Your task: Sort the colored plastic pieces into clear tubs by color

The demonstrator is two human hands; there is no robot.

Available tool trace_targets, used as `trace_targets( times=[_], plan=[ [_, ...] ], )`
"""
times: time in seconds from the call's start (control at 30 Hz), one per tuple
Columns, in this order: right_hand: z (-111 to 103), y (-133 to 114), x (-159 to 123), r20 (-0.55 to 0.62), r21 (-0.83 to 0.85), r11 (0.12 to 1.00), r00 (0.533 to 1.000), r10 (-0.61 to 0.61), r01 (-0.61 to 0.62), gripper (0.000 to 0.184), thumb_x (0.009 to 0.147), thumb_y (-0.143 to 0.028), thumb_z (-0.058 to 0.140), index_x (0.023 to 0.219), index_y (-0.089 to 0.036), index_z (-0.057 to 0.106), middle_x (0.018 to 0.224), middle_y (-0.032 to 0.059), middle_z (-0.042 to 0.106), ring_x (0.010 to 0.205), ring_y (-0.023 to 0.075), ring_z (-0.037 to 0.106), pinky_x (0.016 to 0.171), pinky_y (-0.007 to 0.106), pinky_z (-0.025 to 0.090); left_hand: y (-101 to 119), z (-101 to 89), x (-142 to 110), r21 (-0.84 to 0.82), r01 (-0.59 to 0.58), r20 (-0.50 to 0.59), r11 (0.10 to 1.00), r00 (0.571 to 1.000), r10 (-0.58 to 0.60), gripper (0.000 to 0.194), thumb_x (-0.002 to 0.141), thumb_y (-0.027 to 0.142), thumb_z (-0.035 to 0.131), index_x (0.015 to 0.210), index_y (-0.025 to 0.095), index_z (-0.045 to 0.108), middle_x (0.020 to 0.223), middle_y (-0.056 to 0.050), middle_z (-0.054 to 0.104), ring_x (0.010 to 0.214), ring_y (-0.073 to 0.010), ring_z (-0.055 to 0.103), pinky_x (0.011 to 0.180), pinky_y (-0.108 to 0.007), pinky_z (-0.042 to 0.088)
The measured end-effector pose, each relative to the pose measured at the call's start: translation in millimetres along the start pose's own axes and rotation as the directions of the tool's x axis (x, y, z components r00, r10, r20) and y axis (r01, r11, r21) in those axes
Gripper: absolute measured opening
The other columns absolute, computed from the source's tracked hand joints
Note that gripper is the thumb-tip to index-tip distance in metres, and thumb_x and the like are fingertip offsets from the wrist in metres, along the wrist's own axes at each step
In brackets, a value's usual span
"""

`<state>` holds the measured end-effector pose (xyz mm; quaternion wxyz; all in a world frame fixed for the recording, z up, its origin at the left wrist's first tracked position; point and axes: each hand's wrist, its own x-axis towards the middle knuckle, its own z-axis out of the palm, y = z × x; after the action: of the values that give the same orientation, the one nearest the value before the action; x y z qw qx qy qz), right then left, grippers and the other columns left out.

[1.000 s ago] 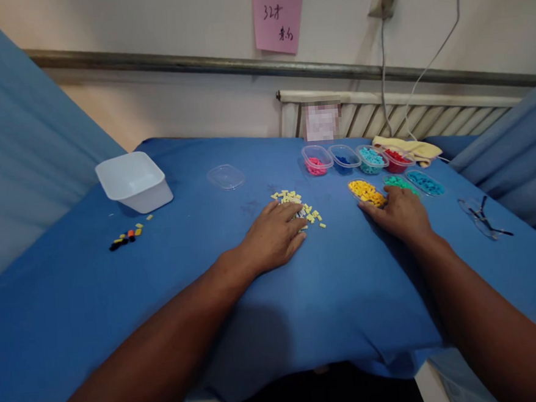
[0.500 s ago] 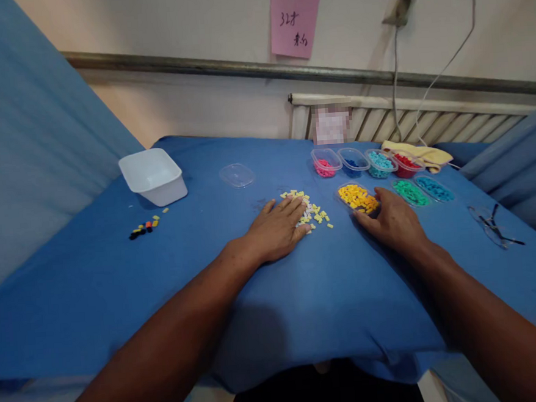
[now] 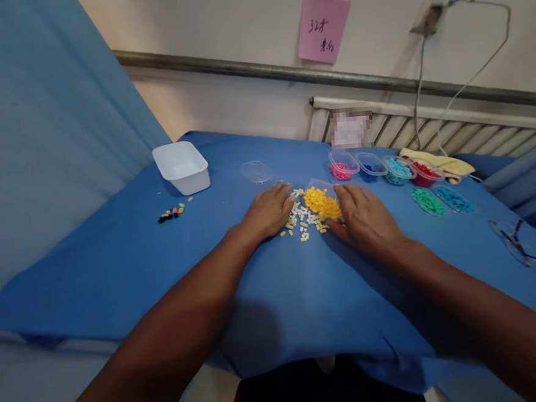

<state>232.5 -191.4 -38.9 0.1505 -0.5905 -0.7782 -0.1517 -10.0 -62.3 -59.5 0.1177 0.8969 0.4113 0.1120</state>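
Note:
My left hand [image 3: 265, 213] lies flat on the blue cloth with its fingers stretched out, touching the left side of a loose pile of pale yellow and white pieces [image 3: 302, 222]. My right hand [image 3: 365, 222] grips the right side of a clear tub of bright yellow pieces [image 3: 320, 200]. That tub sits against the far right of the loose pile, between my two hands. Whether the tub is tilted or flat I cannot tell.
Clear tubs of pink [image 3: 343, 166], blue [image 3: 370, 165], cyan [image 3: 398, 168], red [image 3: 424, 171], green [image 3: 426, 201] and teal [image 3: 454, 200] pieces stand at the right. A white tub [image 3: 182, 167], a clear lid [image 3: 257, 171] and a few dark pieces [image 3: 171, 212] lie left. Glasses [image 3: 516, 243] lie far right.
My right hand has slid the tub of yellow pieces leftwards, away from the green tub and up against the loose pile. My left hand has stayed on the pile.

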Motion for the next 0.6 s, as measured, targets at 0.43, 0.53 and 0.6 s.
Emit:
trace_targets(
  times=[0.43, 0.53, 0.6],
  plan=[
    [-15.5, 5.4, 15.9, 0.068, -0.302, 0.887, 0.936, -0.345, 0.348, 0.057, 0.109, -0.008, 0.042, 0.163, 0.007, 0.05, 0.159, 0.0372, 0.059, 0.124, 0.0415, 0.067, 0.104, 0.06, 0.058, 9.4, 2.9, -2.2, -0.017, -0.083, -0.008, 0.996, 0.996, 0.083, 0.065, 0.119, 0.047, 0.022, 0.163, 0.011, 0.052, 0.175, -0.019, 0.048, 0.164, -0.0289, 0.046, 0.136, -0.047, 0.036],
    [-22.0, 5.7, 14.0, 0.081, -0.318, 0.862, 0.917, -0.39, 0.394, 0.057, 0.108, -0.005, 0.042, 0.163, 0.006, 0.053, 0.157, 0.0366, 0.06, 0.113, 0.0387, 0.069, 0.097, 0.057, 0.059, 9.0, 4.3, -2.2, -0.02, -0.078, 0.002, 0.997, 0.997, 0.078, 0.066, 0.118, 0.045, 0.023, 0.167, 0.009, 0.048, 0.176, -0.019, 0.046, 0.165, -0.0292, 0.044, 0.137, -0.047, 0.033],
    [-25.3, 6.2, 12.6, 0.08, -0.311, 0.85, 0.903, -0.423, 0.426, 0.057, 0.108, -0.005, 0.043, 0.163, 0.004, 0.054, 0.157, 0.0352, 0.061, 0.112, 0.0381, 0.069, 0.097, 0.056, 0.059, 8.2, 5.3, -2.0, -0.029, -0.092, 0.012, 0.995, 0.996, 0.093, 0.067, 0.117, 0.044, 0.024, 0.169, 0.007, 0.046, 0.177, -0.019, 0.044, 0.166, -0.0287, 0.043, 0.138, -0.045, 0.031]
  ],
)
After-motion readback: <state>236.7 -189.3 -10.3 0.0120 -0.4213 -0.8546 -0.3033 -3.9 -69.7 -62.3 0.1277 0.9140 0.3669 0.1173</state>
